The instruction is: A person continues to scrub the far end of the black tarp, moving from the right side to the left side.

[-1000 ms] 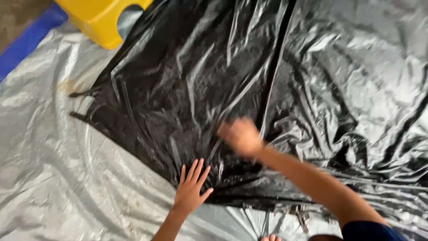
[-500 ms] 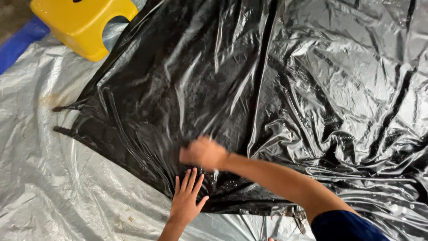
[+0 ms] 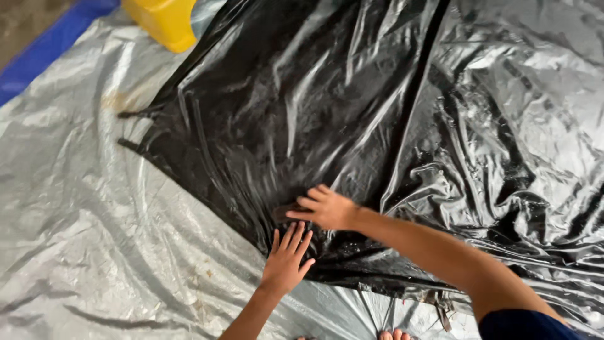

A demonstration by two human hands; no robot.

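Where hands press, black plastic sheet (image 3: 352, 113) glossy, wrinkled.

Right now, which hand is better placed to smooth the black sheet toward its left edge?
Probably the right hand: it lies flat on the black plastic sheet, fingers pointing left. The left hand presses the sheet's near edge beside the silver tarp, pinning it.

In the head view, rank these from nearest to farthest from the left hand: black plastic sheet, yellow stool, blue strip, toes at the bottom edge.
Measured from the left hand:
1. Black plastic sheet: fingers lie on its near edge.
2. Toes: bottom edge, to the right of the hand.
3. Yellow stool: top, left of centre.
4. Blue strip: top-left corner, beyond the stool.
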